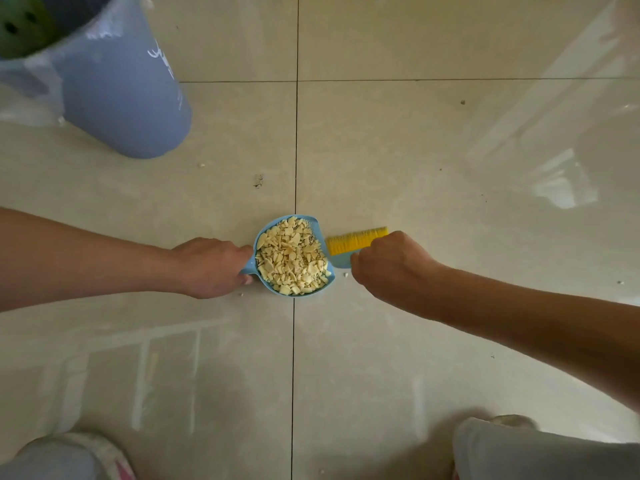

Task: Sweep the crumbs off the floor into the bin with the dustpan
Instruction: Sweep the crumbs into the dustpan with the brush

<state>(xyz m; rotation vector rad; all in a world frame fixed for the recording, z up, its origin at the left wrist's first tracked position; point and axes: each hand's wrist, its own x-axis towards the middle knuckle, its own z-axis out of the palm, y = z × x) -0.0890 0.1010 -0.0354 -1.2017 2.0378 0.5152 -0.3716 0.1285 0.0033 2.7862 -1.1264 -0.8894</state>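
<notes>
Two knees in grey trousers (540,452) fill the bottom corners of the head view, a white shoe with a pink patch (110,455) beside the left one, as a person crouches over a glossy beige tiled floor (415,150). Both bare forearms reach in toward the crossing of dark grout lines.

The left grip (211,266) is curled round the short handle of a small pale blue plastic dustpan (247,270), which sits low at the floor astride the vertical grout line. The pan is heaped with pale yellow flaky crumbs (292,259), with fine dust in its far right corner.

The right grip (388,268) is closed knuckles-up over the back of a small pale blue hand brush with yellow bristles (356,240). The brush stands just beside the pan's open right edge, its bristles pointing away from the camera.

A few stray white crumbs (345,274) lie on the tiles, one between pan and brush, one near the left knuckles and one farther off toward the bin. A dark smudge (258,180) marks the tile beyond the pan.

The round blue-grey plastic bin (121,98) stands well apart at upper left, lined with a clear plastic bag (31,81) folded over its rim. A green object with dark holes (20,26) shows inside it.
</notes>
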